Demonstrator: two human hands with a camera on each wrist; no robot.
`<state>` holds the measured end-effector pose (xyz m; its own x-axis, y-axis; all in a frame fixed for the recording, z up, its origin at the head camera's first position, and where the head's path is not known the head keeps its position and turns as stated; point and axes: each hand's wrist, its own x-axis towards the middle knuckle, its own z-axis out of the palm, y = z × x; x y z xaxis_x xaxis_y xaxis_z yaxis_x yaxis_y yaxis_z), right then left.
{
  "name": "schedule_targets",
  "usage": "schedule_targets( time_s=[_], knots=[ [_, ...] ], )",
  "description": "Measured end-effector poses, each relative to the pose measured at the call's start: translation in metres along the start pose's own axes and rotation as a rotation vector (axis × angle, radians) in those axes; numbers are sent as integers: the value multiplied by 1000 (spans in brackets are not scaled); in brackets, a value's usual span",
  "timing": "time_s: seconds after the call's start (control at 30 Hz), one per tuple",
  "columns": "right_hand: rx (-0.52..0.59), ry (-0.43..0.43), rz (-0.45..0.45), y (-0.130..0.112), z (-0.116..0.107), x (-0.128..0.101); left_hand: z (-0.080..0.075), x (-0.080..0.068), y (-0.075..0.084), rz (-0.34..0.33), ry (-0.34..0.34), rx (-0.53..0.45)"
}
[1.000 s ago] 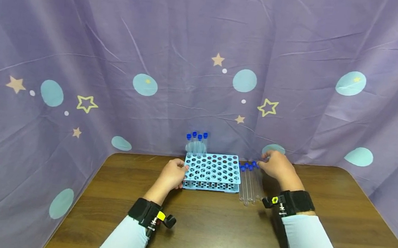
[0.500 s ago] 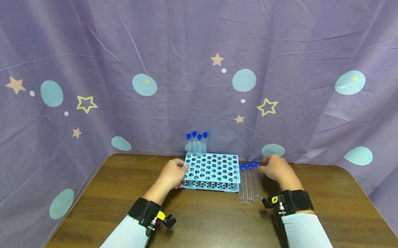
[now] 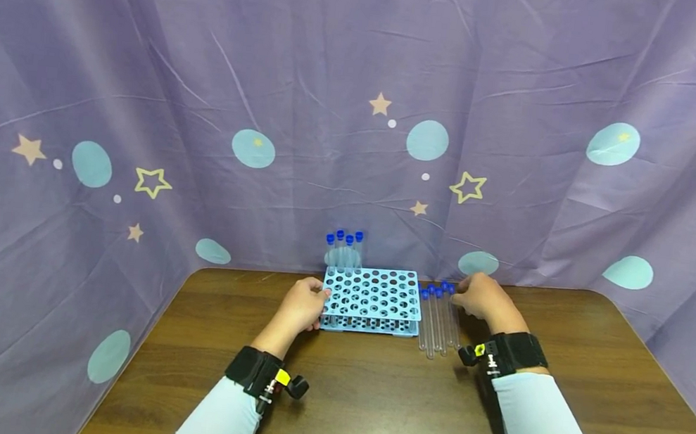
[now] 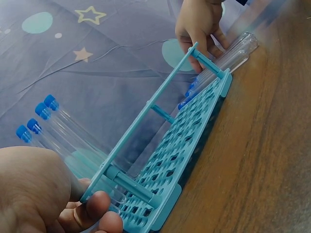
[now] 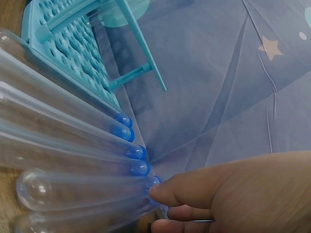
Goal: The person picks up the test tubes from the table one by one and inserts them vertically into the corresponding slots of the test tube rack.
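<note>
My left hand (image 3: 303,304) grips the left end of a light-blue test tube rack (image 3: 372,294), thumb on the top plate and fingers curled underneath. Several clear test tubes with blue caps (image 4: 43,110) stand upright in the rack's back left corner. To its right, several more capped test tubes (image 3: 435,322) lie side by side on the table, caps toward the curtain. At the cap end of the rightmost ones is my right hand (image 3: 484,298). In the right wrist view its thumb (image 5: 170,191) touches a blue cap, with bent fingers on the other side, pinching the tube's end.
The brown wooden table (image 3: 366,403) carries the rack and tubes near its far edge. Right behind them hangs a purple curtain (image 3: 331,137) with stars and ovals. The lying tubes come right up to the rack's right end.
My right hand has come down from just above the tubes to the cap end of the rightmost ones. The left hand and the rack have stayed in place.
</note>
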<state>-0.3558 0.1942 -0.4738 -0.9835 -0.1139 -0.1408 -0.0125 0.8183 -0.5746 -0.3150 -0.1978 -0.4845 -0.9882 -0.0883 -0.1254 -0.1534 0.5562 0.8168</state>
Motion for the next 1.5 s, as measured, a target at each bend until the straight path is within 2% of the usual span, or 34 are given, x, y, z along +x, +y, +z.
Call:
schedule_targets(
  time_s=[0.57,1.17,1.5],
  knots=[
    [50,-7,38,2,5,6,0,-2,2,4,1,3],
    [-45,26,58,4,3,5,0,-2,3,6,8,2],
    [-62,40,43,5,5,7,-1,-2,3,8,8,5]
  ],
)
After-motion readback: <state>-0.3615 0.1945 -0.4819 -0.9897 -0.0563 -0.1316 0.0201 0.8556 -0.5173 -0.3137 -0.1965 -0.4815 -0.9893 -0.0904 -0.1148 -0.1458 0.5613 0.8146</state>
